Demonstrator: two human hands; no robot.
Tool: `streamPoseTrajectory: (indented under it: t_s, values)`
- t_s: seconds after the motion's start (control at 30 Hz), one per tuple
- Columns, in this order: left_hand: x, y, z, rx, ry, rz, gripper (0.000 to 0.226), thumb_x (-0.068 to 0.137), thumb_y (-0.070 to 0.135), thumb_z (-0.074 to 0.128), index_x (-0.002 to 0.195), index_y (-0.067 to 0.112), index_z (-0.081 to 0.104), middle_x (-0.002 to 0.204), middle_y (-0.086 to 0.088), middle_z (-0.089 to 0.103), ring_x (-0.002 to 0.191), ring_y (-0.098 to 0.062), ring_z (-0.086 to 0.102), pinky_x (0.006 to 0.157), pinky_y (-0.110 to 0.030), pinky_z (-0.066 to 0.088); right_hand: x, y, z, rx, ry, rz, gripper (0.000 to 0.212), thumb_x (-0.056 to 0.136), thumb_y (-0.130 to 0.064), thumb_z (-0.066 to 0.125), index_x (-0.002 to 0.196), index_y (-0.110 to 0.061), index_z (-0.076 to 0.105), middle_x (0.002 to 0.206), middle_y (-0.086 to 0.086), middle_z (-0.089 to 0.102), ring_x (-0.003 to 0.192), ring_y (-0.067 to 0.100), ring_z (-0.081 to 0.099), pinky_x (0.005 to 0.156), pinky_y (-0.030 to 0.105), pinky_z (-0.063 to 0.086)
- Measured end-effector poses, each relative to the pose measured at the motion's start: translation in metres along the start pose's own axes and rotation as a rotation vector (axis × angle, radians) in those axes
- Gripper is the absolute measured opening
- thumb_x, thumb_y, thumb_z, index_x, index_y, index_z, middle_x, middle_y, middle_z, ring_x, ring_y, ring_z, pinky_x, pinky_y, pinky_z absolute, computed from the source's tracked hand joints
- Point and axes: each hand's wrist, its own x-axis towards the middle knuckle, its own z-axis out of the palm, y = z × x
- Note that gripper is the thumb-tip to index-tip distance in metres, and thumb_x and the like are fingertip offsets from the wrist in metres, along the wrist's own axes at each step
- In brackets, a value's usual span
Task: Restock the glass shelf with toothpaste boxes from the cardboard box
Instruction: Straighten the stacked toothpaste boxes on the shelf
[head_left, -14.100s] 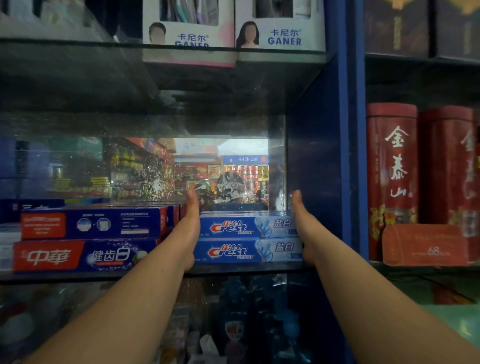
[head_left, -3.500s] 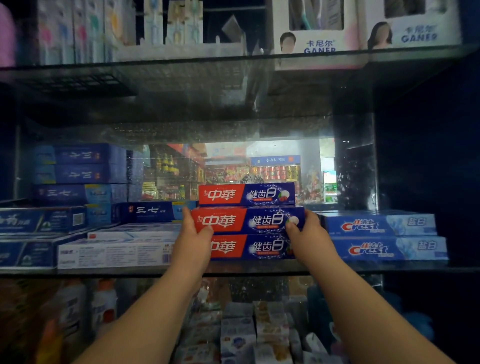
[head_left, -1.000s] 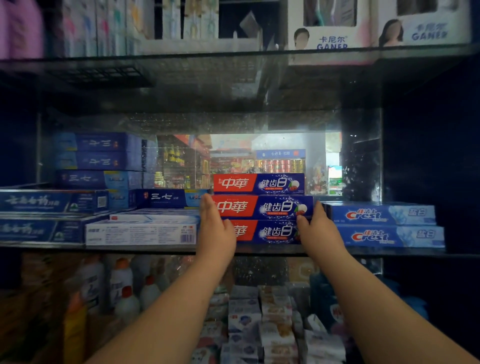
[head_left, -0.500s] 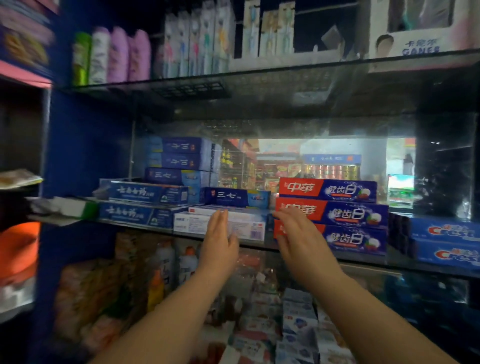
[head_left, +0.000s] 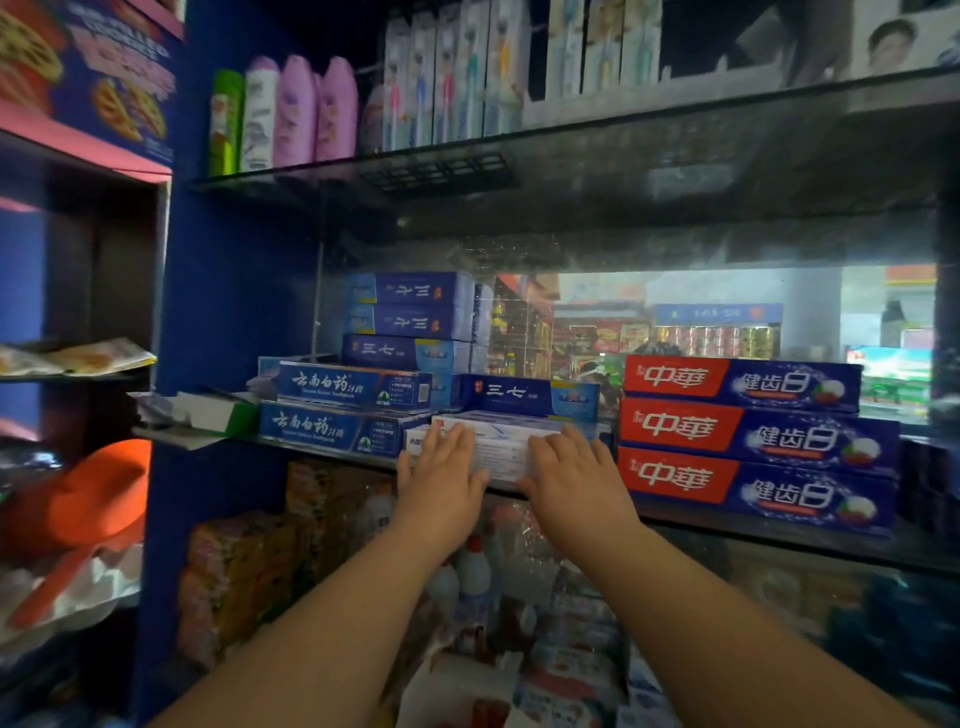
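On the glass shelf (head_left: 779, 538) a stack of three red-and-blue toothpaste boxes (head_left: 753, 439) stands at the right. Left of it lie white toothpaste boxes (head_left: 504, 441), with blue boxes (head_left: 343, 410) stacked further left and behind. My left hand (head_left: 441, 480) and my right hand (head_left: 574, 478) rest flat, fingers spread, against the front face of the white boxes. Neither hand holds anything. The cardboard box is not in view.
A higher glass shelf (head_left: 467, 150) carries bottles and toothbrush packs. Below the glass shelf stand bottles and small packets (head_left: 478, 587). A blue upright panel (head_left: 208, 312) borders the left. The mirror back (head_left: 701, 322) reflects the shop.
Both hands have left the red-and-blue stack and moved left onto the white boxes. The view has swung left, and the Crest boxes have dropped out of frame.
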Motion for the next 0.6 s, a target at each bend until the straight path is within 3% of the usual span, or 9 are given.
streamPoseTrajectory:
  t_s: [0.07, 0.17, 0.33, 0.4, 0.53, 0.6]
  values:
    - [-0.006, -0.004, 0.005, 0.023, 0.060, 0.028, 0.057, 0.100, 0.040, 0.030, 0.152, 0.023, 0.011, 0.160, 0.007, 0.006, 0.148, -0.015, -0.004, 0.120, -0.049, 0.002, -0.003, 0.002, -0.003, 0.018, 0.050, -0.004, 0.038, 0.099, -0.038, 0.035, 0.131, -0.019, 0.044, 0.138, 0.004, 0.044, 0.140, 0.025, 0.025, 0.114, 0.045, 0.017]
    - [-0.015, -0.008, 0.012, 0.051, 0.176, 0.060, 0.056, 0.099, 0.041, 0.032, 0.150, 0.023, 0.016, 0.156, 0.006, 0.013, 0.147, -0.014, 0.005, 0.119, -0.048, 0.004, 0.004, 0.003, -0.012, 0.041, 0.076, 0.002, 0.030, 0.099, -0.035, 0.037, 0.123, -0.021, 0.049, 0.138, 0.004, 0.044, 0.143, 0.025, 0.021, 0.116, 0.050, 0.013]
    - [-0.022, -0.012, 0.020, 0.112, 0.191, 0.074, 0.063, 0.099, 0.043, 0.029, 0.152, 0.021, 0.003, 0.158, 0.003, 0.002, 0.148, -0.015, -0.005, 0.118, -0.050, -0.001, 0.020, -0.001, -0.026, 0.051, -0.052, 0.105, 0.054, 0.096, -0.054, 0.036, 0.139, -0.022, 0.032, 0.133, 0.008, 0.052, 0.125, 0.028, 0.046, 0.108, 0.050, 0.026]
    - [-0.023, -0.014, 0.024, 0.127, 0.198, 0.082, 0.064, 0.100, 0.043, 0.030, 0.152, 0.020, 0.002, 0.159, 0.002, 0.000, 0.148, -0.016, -0.007, 0.118, -0.050, -0.003, 0.027, -0.001, -0.028, 0.001, -0.100, 0.117, 0.056, 0.095, -0.056, 0.033, 0.139, -0.021, 0.035, 0.133, 0.010, 0.050, 0.121, 0.028, 0.049, 0.105, 0.049, 0.031]
    - [-0.030, -0.026, 0.032, 0.127, 0.238, 0.144, 0.062, 0.089, 0.042, 0.045, 0.143, 0.016, 0.031, 0.147, -0.003, 0.030, 0.139, -0.020, 0.020, 0.108, -0.057, 0.022, 0.037, -0.003, -0.043, -0.024, -0.230, 0.100, 0.057, 0.091, -0.058, 0.042, 0.132, -0.018, 0.041, 0.131, 0.011, 0.048, 0.118, 0.029, 0.049, 0.098, 0.047, 0.036]
    - [-0.033, -0.033, 0.037, 0.130, 0.252, 0.160, 0.055, 0.087, 0.043, 0.040, 0.136, 0.019, 0.038, 0.140, -0.001, 0.034, 0.132, -0.018, 0.029, 0.104, -0.056, 0.024, 0.038, -0.006, -0.050, -0.039, -0.286, 0.062, 0.053, 0.089, -0.053, 0.051, 0.128, -0.019, 0.038, 0.124, 0.010, 0.055, 0.110, 0.030, 0.055, 0.093, 0.046, 0.041]
